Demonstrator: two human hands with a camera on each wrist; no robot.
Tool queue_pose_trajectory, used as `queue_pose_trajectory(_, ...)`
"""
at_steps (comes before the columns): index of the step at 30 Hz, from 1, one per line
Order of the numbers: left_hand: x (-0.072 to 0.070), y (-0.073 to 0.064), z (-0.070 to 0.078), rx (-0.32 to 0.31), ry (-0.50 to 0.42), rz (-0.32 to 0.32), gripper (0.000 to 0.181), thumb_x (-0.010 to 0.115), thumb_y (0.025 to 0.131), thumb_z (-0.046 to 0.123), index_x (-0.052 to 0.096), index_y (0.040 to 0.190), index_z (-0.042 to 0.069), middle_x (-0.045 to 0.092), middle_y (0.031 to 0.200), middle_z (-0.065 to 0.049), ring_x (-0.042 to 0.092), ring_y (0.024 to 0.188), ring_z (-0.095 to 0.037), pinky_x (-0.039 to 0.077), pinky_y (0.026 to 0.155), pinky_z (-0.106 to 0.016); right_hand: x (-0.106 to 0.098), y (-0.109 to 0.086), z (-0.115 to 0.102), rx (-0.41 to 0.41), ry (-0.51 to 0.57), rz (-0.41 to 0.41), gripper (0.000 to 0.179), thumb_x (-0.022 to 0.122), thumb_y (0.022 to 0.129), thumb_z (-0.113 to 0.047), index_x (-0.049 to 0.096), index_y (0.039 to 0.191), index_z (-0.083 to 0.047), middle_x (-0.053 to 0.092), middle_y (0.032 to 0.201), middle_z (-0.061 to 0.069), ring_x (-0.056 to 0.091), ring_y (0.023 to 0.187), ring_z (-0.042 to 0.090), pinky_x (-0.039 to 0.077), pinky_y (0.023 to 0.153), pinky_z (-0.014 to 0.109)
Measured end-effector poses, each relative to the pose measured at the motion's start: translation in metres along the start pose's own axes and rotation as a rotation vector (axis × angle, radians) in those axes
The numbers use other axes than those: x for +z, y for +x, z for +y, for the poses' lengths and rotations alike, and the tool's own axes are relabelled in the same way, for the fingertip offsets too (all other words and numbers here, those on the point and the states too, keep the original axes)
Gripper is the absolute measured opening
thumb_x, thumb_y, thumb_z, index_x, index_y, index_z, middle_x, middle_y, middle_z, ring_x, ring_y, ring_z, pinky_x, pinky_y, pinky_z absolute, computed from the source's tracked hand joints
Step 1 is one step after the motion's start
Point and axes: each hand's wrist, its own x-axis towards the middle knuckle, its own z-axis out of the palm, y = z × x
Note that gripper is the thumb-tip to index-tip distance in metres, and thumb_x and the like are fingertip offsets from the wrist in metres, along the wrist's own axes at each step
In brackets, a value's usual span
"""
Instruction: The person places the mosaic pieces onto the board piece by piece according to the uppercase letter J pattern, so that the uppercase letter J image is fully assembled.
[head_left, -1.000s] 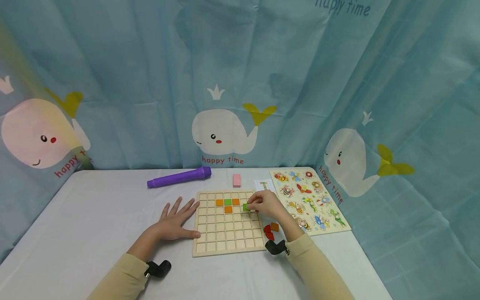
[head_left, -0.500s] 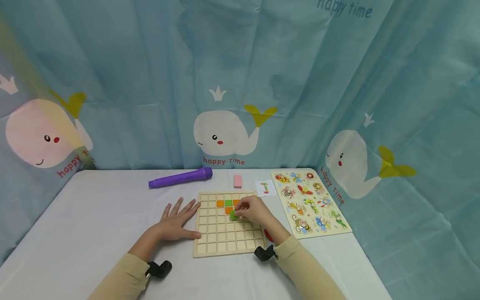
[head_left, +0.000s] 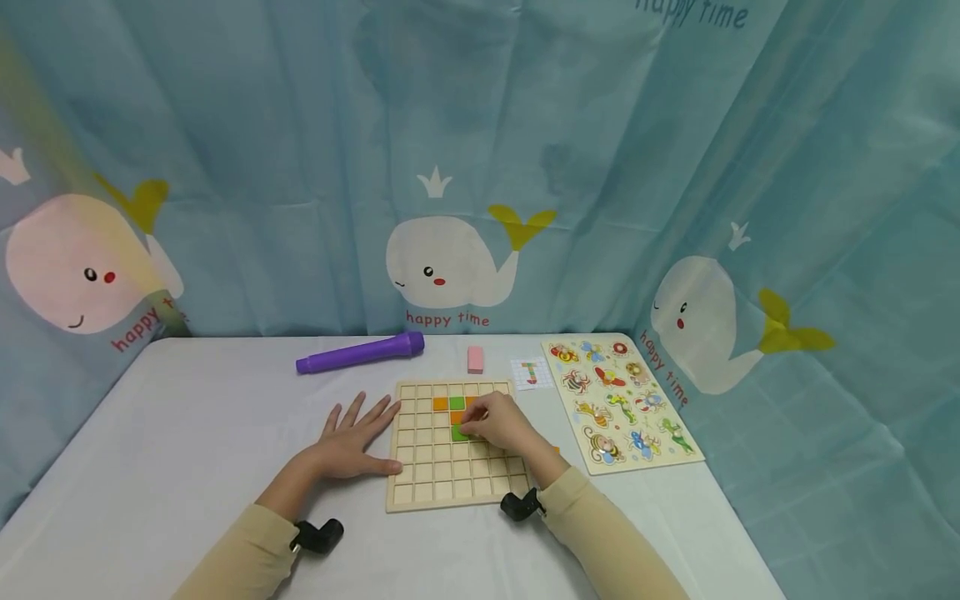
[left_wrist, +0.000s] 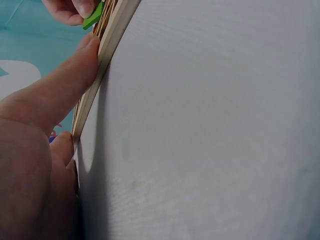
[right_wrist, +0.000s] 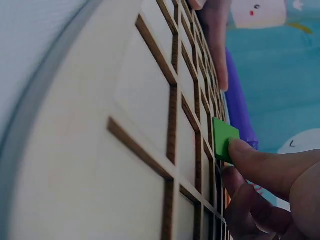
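A wooden grid board (head_left: 423, 492) lies on the white table, with orange tiles (head_left: 440, 404) and a green tile (head_left: 457, 403) in its upper cells. My right hand (head_left: 498, 421) pinches another green square tile (right_wrist: 223, 140) between thumb and fingers, close over the cell just below the lower orange tile. In the right wrist view the tile stands tilted over the grid. My left hand (head_left: 345, 446) lies spread at the board's left side, its thumb (left_wrist: 82, 65) on the edge and its fingers straight.
A purple toy microphone (head_left: 360, 353) and a pink block (head_left: 476, 359) lie behind the board. A small pattern card (head_left: 531, 374) sits at its upper right, beside an insect puzzle board (head_left: 622, 404). An orange piece shows partly behind the right wrist.
My right hand has carried the green tile left and toward me, from the board's right side to below the lower orange tile. My left hand has stayed in place.
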Motion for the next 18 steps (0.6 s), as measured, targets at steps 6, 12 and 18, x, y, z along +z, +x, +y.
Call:
queue_pose_trajectory(6, 0.0, 0.0, 0.001, 0.001, 0.001, 0.004, 0.113, 0.068, 0.077, 0.077, 0.019, 0.163, 0.022, 0.013, 0.17, -0.01, -0.008, 0.154, -0.046, -0.009, 0.117, -0.071, 0.004, -0.001, -0.004, 0.015, -0.102, 0.031, 0.01, 0.08, 0.089, -0.028, 0.075, 0.082, -0.023, 0.066, 0.077, -0.012, 0.057, 0.069, 0.01, 0.048, 0.064, 0.028)
queue_pose_trajectory(12, 0.0, 0.0, 0.001, 0.001, 0.006, 0.006, 0.113, 0.068, 0.077, 0.076, 0.02, 0.163, 0.021, 0.013, 0.17, -0.01, -0.007, 0.154, -0.047, -0.009, 0.117, -0.071, -0.002, -0.003, -0.003, -0.024, -0.049, 0.032, 0.008, 0.079, 0.089, -0.023, 0.075, 0.084, -0.02, 0.067, 0.079, -0.009, 0.057, 0.069, 0.011, 0.049, 0.061, 0.026)
queue_pose_trajectory(18, 0.003, 0.001, 0.0, 0.004, 0.006, 0.006, 0.113, 0.068, 0.076, 0.077, 0.019, 0.163, 0.022, 0.013, 0.17, -0.01, -0.008, 0.154, -0.046, -0.01, 0.117, -0.07, -0.015, -0.014, -0.005, -0.009, -0.048, 0.058, 0.004, 0.077, 0.091, -0.022, 0.075, 0.089, -0.019, 0.068, 0.085, -0.008, 0.059, 0.072, 0.013, 0.052, 0.063, 0.028)
